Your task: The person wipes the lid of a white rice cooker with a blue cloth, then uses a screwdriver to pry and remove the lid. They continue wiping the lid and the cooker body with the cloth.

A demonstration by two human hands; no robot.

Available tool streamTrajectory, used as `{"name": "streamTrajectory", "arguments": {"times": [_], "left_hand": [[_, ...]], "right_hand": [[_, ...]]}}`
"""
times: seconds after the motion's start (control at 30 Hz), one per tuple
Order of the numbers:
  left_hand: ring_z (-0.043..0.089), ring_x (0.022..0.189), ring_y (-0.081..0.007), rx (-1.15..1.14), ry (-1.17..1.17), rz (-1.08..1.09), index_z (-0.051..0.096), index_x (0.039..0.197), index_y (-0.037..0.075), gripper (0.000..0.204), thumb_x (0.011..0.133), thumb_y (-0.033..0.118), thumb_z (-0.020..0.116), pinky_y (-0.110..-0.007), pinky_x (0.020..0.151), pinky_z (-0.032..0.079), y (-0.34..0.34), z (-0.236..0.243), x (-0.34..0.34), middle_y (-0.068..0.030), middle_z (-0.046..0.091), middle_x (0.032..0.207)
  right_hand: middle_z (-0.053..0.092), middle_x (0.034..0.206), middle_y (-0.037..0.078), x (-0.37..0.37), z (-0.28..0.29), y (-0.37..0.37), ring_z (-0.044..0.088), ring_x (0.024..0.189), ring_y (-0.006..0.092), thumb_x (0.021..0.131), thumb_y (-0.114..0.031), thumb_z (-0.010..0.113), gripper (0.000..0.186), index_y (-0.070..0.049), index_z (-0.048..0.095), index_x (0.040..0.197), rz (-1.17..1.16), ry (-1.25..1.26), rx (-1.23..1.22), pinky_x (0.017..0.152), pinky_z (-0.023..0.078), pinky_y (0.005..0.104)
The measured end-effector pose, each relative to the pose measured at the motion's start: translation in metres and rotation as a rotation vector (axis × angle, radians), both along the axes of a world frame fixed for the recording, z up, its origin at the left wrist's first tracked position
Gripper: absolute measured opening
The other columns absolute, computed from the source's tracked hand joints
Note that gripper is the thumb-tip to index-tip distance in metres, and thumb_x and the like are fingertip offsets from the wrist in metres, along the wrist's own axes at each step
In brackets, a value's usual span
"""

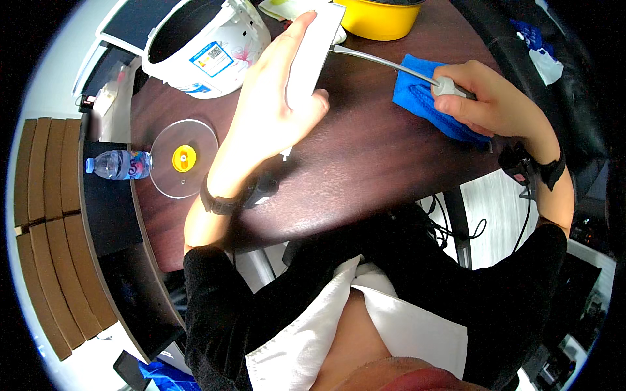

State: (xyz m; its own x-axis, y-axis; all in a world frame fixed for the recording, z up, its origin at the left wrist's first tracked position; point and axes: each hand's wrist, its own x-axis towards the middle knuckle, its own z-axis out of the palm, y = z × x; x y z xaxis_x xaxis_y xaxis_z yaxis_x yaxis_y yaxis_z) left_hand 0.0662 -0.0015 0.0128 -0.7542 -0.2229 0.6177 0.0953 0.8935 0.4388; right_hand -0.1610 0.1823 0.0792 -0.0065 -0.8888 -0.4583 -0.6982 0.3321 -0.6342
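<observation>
My left hand is closed on a long white plastic piece, held up over the desk. My right hand grips the handle of a screwdriver with a long metal shaft; its tip is at the right edge of the white piece, whether touching I cannot tell. Under and beside my right hand lies a folded blue cloth. Behind my left hand stands a white appliance body with a flower print and a dark opening.
A yellow pot stands at the back of the dark wooden desk. At left are a round clear lid and a water bottle on its side. Cardboard boxes are stacked farther left. Cables hang below the desk at right.
</observation>
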Motion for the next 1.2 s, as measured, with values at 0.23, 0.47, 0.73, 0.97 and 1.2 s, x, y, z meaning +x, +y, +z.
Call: {"name": "streamTrajectory", "arguments": {"times": [0.23,0.47,0.73,0.97,1.2], "left_hand": [[0.053,0.117,-0.0408,-0.014,-0.012,-0.026,0.038,0.14,0.0,0.078,0.067,0.013,0.062,-0.042,0.1,0.042,0.0,-0.001,0.0,-0.0285,0.049,0.13],[0.051,0.12,-0.0413,-0.012,-0.031,-0.051,0.038,0.139,-0.002,0.077,0.068,0.013,0.064,-0.042,0.102,0.041,0.014,0.0,-0.007,-0.0283,0.048,0.132],[0.052,0.121,-0.0373,-0.034,-0.049,-0.034,0.039,0.139,0.0,0.075,0.071,0.012,0.066,-0.04,0.102,0.04,0.02,0.0,-0.012,-0.0245,0.05,0.133],[0.051,0.12,-0.0422,-0.061,-0.03,-0.054,0.041,0.137,-0.002,0.073,0.071,0.018,0.066,-0.043,0.102,0.041,0.019,0.0,-0.018,-0.0287,0.049,0.131],[0.049,0.12,-0.0418,-0.102,-0.042,-0.098,0.042,0.136,-0.002,0.073,0.07,0.019,0.066,-0.044,0.103,0.04,0.025,-0.006,-0.025,-0.0278,0.048,0.132]], "right_hand": [[0.054,0.069,0.012,0.011,-0.019,0.017,0.055,0.063,0.0243,0.09,-0.034,0.061,0.032,-0.002,0.058,0.092,0.206,0.618,-0.75,0.061,0.043,0.0323],[0.056,0.083,0.012,0.006,0.036,0.019,0.054,0.08,0.0225,0.089,-0.037,0.063,0.04,-0.003,0.062,0.108,0.211,0.572,-0.188,0.073,0.043,0.0318],[0.057,0.087,0.011,-0.006,0.018,0.035,0.057,0.079,0.0227,0.087,-0.042,0.065,0.049,-0.002,0.061,0.115,0.179,0.7,-0.395,0.071,0.047,0.0309],[0.059,0.089,0.01,-0.009,0.038,0.036,0.059,0.077,0.0212,0.083,-0.038,0.07,0.049,-0.002,0.062,0.116,0.187,0.798,-0.355,0.067,0.049,0.0297],[0.057,0.087,0.009,-0.023,0.035,0.051,0.058,0.072,0.0181,0.085,-0.034,0.069,0.043,-0.003,0.062,0.113,0.257,0.746,-0.312,0.06,0.048,0.0289]]}}
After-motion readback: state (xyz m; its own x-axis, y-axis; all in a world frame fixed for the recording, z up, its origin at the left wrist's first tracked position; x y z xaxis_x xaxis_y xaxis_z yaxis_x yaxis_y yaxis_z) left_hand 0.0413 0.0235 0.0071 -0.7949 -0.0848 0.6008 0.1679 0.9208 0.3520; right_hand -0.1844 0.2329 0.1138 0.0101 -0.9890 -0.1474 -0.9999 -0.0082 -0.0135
